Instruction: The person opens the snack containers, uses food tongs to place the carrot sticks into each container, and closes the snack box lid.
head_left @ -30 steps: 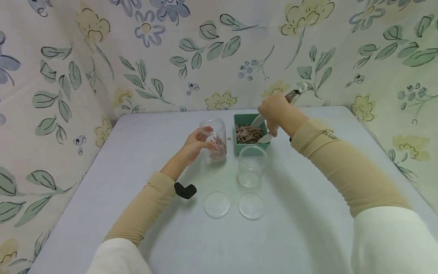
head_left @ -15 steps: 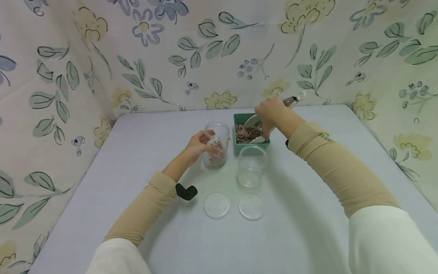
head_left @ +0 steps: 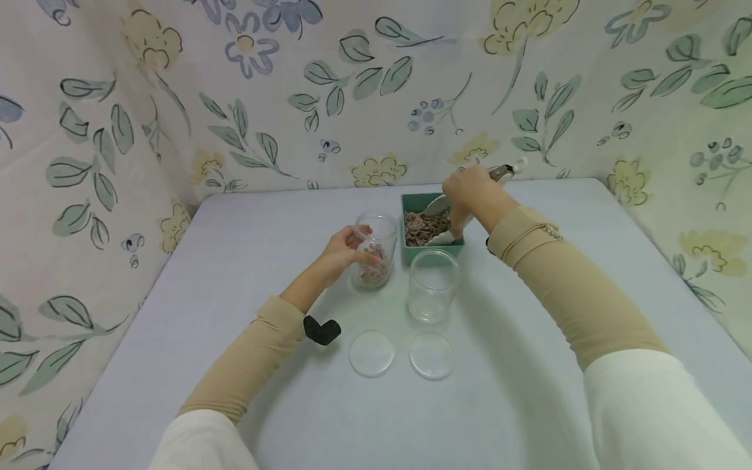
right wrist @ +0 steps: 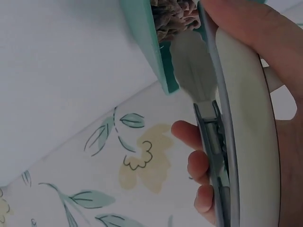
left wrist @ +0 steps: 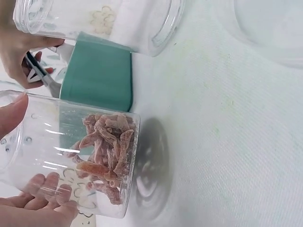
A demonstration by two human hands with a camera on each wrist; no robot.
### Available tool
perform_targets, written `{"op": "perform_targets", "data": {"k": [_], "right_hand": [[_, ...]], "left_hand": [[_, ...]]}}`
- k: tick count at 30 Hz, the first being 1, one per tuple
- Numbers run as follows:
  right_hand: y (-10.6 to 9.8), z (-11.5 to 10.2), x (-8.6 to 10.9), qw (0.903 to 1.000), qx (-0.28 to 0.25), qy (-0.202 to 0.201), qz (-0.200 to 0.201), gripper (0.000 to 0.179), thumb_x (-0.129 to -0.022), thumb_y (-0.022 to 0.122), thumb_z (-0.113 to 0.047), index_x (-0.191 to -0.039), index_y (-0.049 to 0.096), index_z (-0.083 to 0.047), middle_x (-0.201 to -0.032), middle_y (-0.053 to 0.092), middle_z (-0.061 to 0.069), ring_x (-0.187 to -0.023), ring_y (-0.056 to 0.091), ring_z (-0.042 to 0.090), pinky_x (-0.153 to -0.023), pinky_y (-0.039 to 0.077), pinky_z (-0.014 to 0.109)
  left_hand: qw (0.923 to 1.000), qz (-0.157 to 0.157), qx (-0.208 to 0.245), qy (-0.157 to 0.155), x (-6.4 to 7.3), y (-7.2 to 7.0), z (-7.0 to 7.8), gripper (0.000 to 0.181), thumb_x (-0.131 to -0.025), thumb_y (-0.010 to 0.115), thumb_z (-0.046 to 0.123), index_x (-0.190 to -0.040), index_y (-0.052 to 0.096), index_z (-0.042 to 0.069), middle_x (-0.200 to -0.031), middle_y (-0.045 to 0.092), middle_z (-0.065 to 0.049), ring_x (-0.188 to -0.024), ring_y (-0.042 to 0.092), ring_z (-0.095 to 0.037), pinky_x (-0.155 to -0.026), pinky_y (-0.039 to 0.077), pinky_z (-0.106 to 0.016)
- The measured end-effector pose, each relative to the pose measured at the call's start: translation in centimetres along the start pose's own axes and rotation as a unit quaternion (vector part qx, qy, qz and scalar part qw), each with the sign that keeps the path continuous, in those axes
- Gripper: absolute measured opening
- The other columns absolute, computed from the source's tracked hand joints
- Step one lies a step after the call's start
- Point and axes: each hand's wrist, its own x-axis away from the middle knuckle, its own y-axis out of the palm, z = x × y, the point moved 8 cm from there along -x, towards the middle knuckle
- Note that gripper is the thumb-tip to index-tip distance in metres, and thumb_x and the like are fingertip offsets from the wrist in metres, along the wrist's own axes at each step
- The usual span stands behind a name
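Observation:
My left hand (head_left: 342, 253) grips a clear plastic jar (head_left: 376, 264), fingers behind it and thumb on its near side. Reddish-brown dried strips (left wrist: 106, 151) fill the jar's lower part, and its top is uncovered. The jar leans slightly in the head view; its base seems just off the table. My right hand (head_left: 470, 196) holds tongs (right wrist: 251, 127) with pale, broad tips spread apart. These tips reach into a green box (head_left: 431, 254), among more brown strips (head_left: 422, 228). In the right wrist view the palm hides part of the handles.
A second clear jar (head_left: 433, 290), uncovered and with nothing seen inside, stands in front of the green box. Two clear round lids (head_left: 372, 353) lie side by side nearer the person. A floral cloth (head_left: 376, 98) hangs behind the pale table (head_left: 247, 261).
My left hand has brought its jar slightly right and nearer the person. My right hand has lowered the tongs deeper into the green box, shifting their tips a little left.

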Motion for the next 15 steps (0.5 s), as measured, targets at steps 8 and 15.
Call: {"op": "perform_targets", "data": {"k": [8, 15], "right_hand": [[0.0, -0.1, 0.0, 0.9995, -0.009, -0.029, 0.003, 0.066, -0.068, 0.082, -0.045, -0.115, 0.063, -0.003, -0.107, 0.064, 0.013, -0.09, 0.062, 0.031, -0.076, 0.055, 0.047], [-0.3, -1.5, 0.3, 0.9928, 0.048, -0.077, 0.079, 0.033, -0.069, 0.078, -0.037, -0.074, 0.061, -0.009, -0.072, 0.059, 0.003, -0.062, 0.048, 0.017, -0.057, 0.05, 0.034]], "left_hand": [[1.0, -0.002, -0.005, 0.0, 0.0, 0.3, 0.2, 0.067, -0.078, 0.075, -0.006, -0.136, 0.041, -0.003, -0.153, 0.037, -0.008, -0.146, 0.02, -0.022, -0.118, 0.019, -0.036], [1.0, -0.003, -0.003, -0.004, 0.2, 0.3, 0.3, 0.067, -0.078, 0.076, -0.004, -0.136, 0.042, 0.0, -0.155, 0.034, -0.006, -0.146, 0.019, -0.019, -0.118, 0.019, -0.035]]}}
